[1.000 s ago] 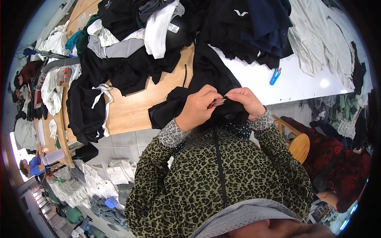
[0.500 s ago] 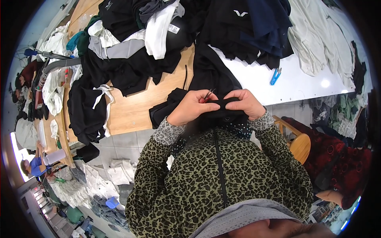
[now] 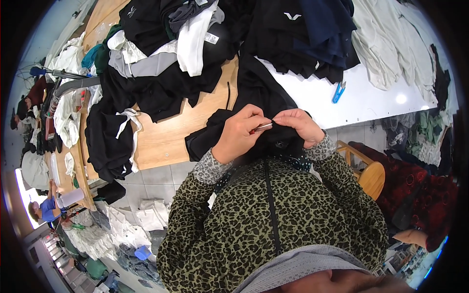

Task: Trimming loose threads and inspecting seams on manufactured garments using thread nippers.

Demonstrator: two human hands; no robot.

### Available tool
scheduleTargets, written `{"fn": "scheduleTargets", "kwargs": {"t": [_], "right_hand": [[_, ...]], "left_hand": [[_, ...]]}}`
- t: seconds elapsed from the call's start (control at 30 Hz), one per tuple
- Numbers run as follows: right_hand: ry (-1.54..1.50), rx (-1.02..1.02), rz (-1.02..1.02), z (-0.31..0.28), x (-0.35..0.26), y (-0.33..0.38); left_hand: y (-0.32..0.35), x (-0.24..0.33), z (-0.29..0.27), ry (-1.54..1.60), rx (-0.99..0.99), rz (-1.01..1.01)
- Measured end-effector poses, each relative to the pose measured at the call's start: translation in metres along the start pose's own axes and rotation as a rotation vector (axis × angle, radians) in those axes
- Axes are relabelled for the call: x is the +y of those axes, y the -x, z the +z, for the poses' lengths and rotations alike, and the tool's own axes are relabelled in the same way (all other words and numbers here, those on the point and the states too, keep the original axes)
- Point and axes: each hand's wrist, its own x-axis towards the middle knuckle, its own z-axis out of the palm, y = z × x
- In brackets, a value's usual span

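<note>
A black garment (image 3: 261,80) runs down from the table's edge into my lap. My left hand (image 3: 239,132) is closed around small red-handled thread snips (image 3: 263,128), their metal blades pointing right, towards my other hand. My right hand (image 3: 300,127) pinches with thumb and forefinger at a small dark bit of the black garment, close to the left fingertips. Whether that bit is cloth edge or thread is too small to tell.
Black, grey and white clothes (image 3: 146,63) are heaped on the wooden table (image 3: 166,132). Blue thread snips (image 3: 338,93) lie on the white tabletop (image 3: 312,95), near a dark pile (image 3: 278,44). A wooden stool (image 3: 370,181) stands at right. A person in blue (image 3: 47,210) is at far left.
Both hands have shifted from gripping a folded edge of the black garment to a fingertip pinch. The snips in my left hand have turned and now point right.
</note>
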Motion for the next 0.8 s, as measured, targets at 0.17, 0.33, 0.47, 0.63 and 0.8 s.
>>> {"fn": "scheduleTargets", "kwargs": {"t": [0.17,0.33,0.47,0.63,0.8], "right_hand": [[0.006,0.057,0.018,-0.002,0.002,-0.002],[-0.046,0.056,0.035,-0.002,0.000,-0.003],[-0.128,0.012,0.081,-0.004,0.001,-0.003],[-0.057,0.031,0.028,-0.001,0.002,-0.003],[-0.054,0.074,0.028,-0.001,0.003,-0.002]], "left_hand": [[-0.001,0.000,0.007,-0.086,-0.019,0.121],[-0.001,-0.011,0.006,0.514,-0.008,-0.356],[-0.004,-0.006,0.004,0.460,-0.020,-0.315],[-0.004,-0.002,0.015,-0.145,0.022,0.084],[-0.005,-0.017,0.014,0.561,-0.012,-0.373]]}}
